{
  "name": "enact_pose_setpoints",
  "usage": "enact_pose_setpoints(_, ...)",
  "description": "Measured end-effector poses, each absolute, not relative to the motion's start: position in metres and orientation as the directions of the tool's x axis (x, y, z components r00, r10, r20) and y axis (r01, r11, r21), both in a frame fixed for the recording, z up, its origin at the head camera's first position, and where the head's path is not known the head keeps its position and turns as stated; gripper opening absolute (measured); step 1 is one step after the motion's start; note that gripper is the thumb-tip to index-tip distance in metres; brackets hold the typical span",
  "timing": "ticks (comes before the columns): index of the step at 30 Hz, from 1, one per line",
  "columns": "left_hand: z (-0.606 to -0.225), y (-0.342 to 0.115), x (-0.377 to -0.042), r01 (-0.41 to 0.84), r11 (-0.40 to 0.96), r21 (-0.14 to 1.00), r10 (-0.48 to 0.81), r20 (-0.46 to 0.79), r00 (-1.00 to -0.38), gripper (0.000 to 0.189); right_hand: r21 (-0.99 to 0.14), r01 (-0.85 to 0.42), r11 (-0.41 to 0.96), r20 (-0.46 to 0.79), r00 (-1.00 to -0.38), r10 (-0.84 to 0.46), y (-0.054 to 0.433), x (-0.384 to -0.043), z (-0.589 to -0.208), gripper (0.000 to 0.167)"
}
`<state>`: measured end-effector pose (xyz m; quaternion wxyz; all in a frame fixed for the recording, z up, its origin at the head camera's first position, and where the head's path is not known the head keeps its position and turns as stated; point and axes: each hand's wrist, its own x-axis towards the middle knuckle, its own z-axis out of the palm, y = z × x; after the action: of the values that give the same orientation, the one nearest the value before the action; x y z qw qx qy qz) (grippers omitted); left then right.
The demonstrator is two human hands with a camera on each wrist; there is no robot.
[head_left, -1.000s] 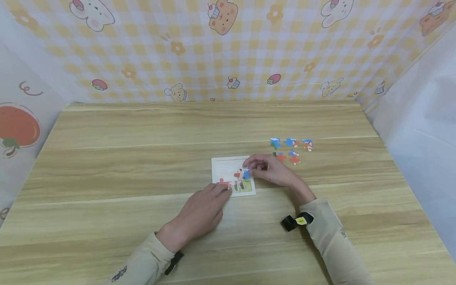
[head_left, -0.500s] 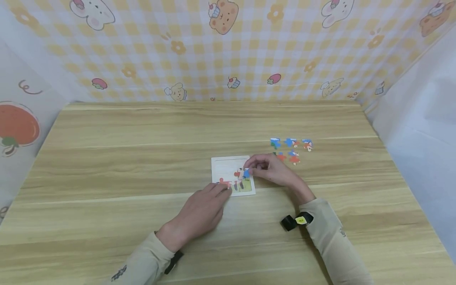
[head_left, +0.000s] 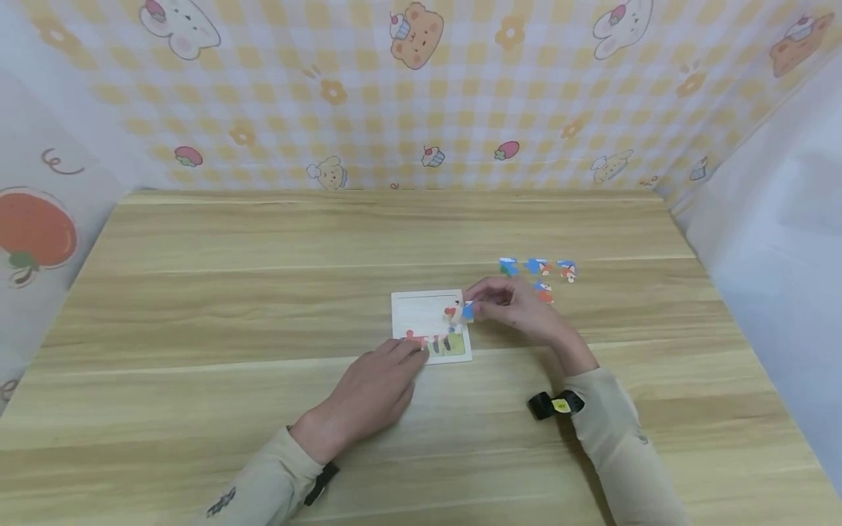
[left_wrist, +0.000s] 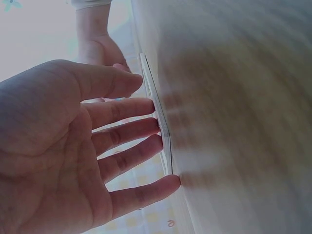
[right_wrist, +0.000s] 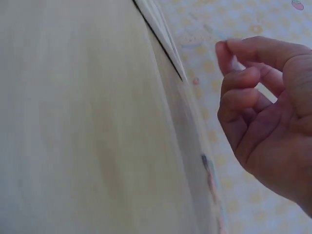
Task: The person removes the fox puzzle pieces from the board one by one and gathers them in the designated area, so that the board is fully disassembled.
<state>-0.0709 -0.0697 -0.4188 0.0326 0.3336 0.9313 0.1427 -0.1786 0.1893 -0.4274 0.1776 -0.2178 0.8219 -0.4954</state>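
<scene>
A small white jigsaw board [head_left: 419, 310] lies on the table, with joined pieces [head_left: 438, 345] along its lower edge. My left hand [head_left: 368, 387] rests its fingertips on the board's lower-left corner. In the left wrist view its fingers [left_wrist: 130, 155] are straight and spread, touching the board's edge. My right hand [head_left: 516, 307] pinches a jigsaw piece [head_left: 454, 313] with blue and red on it, above the board's right side. In the right wrist view the right hand [right_wrist: 268, 107] has thumb and index finger together; the piece is hard to see there.
Several loose jigsaw pieces [head_left: 536, 267] lie behind the right hand, partly close to its knuckles. The wooden table [head_left: 263, 292] stretches around the board. A yellow checked cloth [head_left: 368, 117] hangs at the table's back edge.
The right hand has shifted slightly up and right, carrying the pinched jigsaw piece away from the lower row. It now hides one loose piece. The left hand stays in place.
</scene>
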Motion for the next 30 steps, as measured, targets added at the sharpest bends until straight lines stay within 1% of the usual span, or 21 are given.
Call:
enact_pose_setpoints(5, -0.419, -0.070, -0.071, 0.617, 0.734, 0.285, 0.629, 0.058, -0.775, 0.036, -0.889, -0.214, 0.404, -0.027, -0.858, -0.513, 0.209, -0.179, -0.417, 0.015)
enact_pose_setpoints(11, -0.419, -0.070, -0.070, 0.627, 0.725, 0.285, 0.632, 0.085, -0.770, 0.034, -0.911, -0.165, 0.378, -0.027, -0.891, -0.454, 0.244, -0.178, -0.405, 0.019)
enact_pose_setpoints(15, -0.419, -0.071, -0.069, 0.628, 0.725, 0.281, 0.633, 0.086, -0.769, 0.033, -0.922, -0.149, 0.357, -0.017, -0.906, -0.423, 0.267, -0.177, -0.399, 0.021)
enact_pose_setpoints(18, -0.419, -0.071, -0.069, 0.625, 0.728, 0.281, 0.632, 0.077, -0.771, 0.033, -0.923, -0.136, 0.359, -0.010, -0.926, -0.376, 0.283, -0.175, -0.397, 0.020)
enact_pose_setpoints(20, -0.419, -0.072, -0.069, 0.621, 0.731, 0.284, 0.630, 0.070, -0.774, 0.033, -0.920, -0.126, 0.371, -0.009, -0.940, -0.341, 0.293, -0.174, -0.395, 0.020)
enact_pose_setpoints(24, -0.419, -0.072, -0.069, 0.618, 0.733, 0.285, 0.627, 0.069, -0.776, 0.033, -0.887, -0.082, 0.454, -0.033, -0.971, -0.239, 0.309, -0.176, -0.391, 0.019)
enact_pose_setpoints(28, -0.420, -0.071, -0.070, 0.625, 0.729, 0.281, 0.630, 0.084, -0.772, 0.032, -0.835, 0.001, 0.550, -0.095, -0.985, -0.143, 0.320, -0.177, -0.389, 0.023)
enact_pose_setpoints(30, -0.421, -0.070, -0.070, 0.626, 0.728, 0.280, 0.630, 0.086, -0.772, 0.033, -0.810, 0.029, 0.585, -0.127, -0.984, -0.128, 0.324, -0.177, -0.390, 0.025)
